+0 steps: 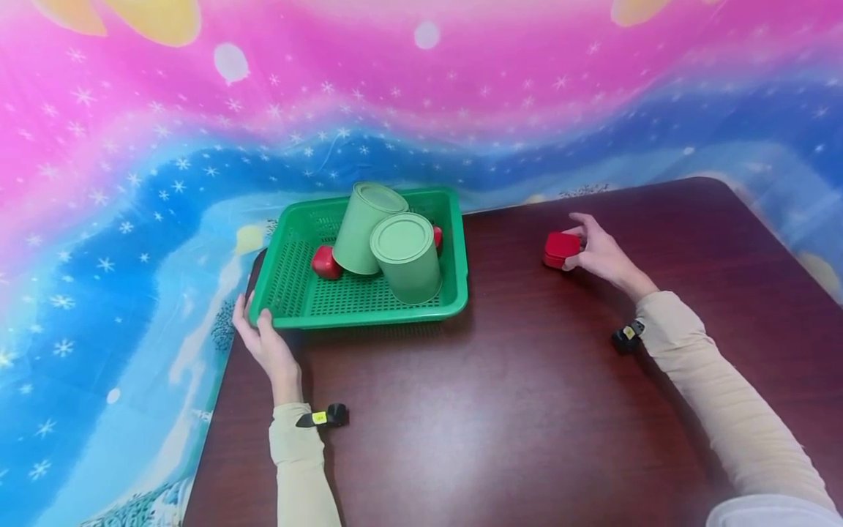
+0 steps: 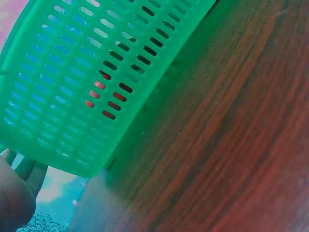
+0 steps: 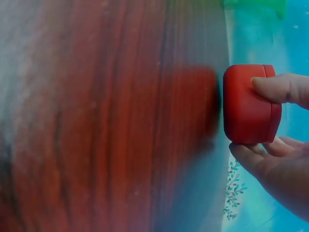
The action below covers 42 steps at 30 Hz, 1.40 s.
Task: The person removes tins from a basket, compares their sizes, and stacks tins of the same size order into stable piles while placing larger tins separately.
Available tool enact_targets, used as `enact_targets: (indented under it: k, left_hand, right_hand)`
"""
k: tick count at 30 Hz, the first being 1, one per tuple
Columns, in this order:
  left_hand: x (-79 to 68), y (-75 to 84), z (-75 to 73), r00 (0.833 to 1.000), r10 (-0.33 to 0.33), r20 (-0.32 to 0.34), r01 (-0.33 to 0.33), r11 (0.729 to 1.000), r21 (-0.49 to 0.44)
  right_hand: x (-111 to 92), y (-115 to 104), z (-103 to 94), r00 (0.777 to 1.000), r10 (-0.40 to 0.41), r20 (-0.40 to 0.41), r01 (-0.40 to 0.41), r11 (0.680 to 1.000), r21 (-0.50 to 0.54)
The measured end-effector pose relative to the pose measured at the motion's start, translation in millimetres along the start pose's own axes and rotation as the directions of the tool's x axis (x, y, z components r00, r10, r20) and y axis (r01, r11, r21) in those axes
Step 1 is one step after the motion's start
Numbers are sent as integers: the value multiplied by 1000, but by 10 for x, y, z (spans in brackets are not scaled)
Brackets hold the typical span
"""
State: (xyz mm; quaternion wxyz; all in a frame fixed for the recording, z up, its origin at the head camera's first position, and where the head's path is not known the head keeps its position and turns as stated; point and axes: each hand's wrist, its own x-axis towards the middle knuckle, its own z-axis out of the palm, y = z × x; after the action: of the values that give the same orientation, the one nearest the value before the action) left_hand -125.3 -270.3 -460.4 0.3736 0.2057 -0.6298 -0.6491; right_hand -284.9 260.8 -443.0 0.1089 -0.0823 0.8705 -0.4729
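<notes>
My left hand (image 1: 273,359) holds the front left corner of a green plastic basket (image 1: 369,320), its thumb and fingers on either side of the corner. Two pale green cans (image 1: 405,256) are in the basket; the rear can (image 1: 362,227) leans. A red rounded box (image 1: 326,262) lies by the cans, and another red thing (image 1: 437,238) is mostly hidden behind the front can. On the right, my right hand (image 1: 602,256) pinches a small red box (image 3: 248,104) with rounded corners between thumb and fingers. A gap shows between this box and the table in the right wrist view.
The dark brown wooden table (image 1: 461,410) has a rounded far right corner. Behind it hangs a pink and blue patterned cloth (image 1: 395,95). A black strap device (image 1: 329,416) sits on the left wrist, another black device (image 1: 628,337) on the right.
</notes>
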Motion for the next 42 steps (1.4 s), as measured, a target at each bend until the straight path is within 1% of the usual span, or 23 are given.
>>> enact_targets:
  k: [3, 9, 14, 18, 24, 28, 32, 35, 37, 42]
  left_hand:
    - [22, -38, -5, 1000, 13, -3, -13, 1000, -7]
    - [19, -39, -4, 1000, 21, -6, -22, 1000, -12]
    - [5, -36, -9, 1000, 17, -6, -17, 1000, -7]
    - [3, -35, -13, 1000, 21, -3, -21, 1000, -5]
    - [9, -28, -8, 1000, 22, -3, -22, 1000, -4]
    - [17, -35, -11, 1000, 17, 0, -17, 1000, -4]
    - [41, -56, -27, 1000, 21, -2, -21, 1000, -4]
    - [57, -72, -34, 1000, 13, -2, -13, 1000, -5]
    - [58, -79, -33, 1000, 9, -1, -9, 1000, -8]
    - [45, -65, -16, 1000, 12, 3, -12, 1000, -12]
  right_hand:
    - [8, 6, 2, 1000, -1, 6, 1, 1000, -5]
    - [11, 12, 6, 1000, -5, 17, 5, 1000, -10]
    - [2, 13, 2, 999, -33, 33, 32, 999, 11]
    - [6, -14, -20, 997, -65, 35, 65, 998, 16]
    - [7, -56, -58, 998, -58, 36, 58, 998, 20]
    - [-1, -112, -78, 997, -72, 37, 71, 997, 32]
    - [11, -202, -81, 995, -94, 37, 95, 995, -22]
    - [23, -242, -78, 995, -87, 44, 91, 991, -96]
    - [23, -256, -73, 996, -76, 37, 80, 989, -125]
    - [11, -270, -90, 999, -43, -2, 42, 990, -136]
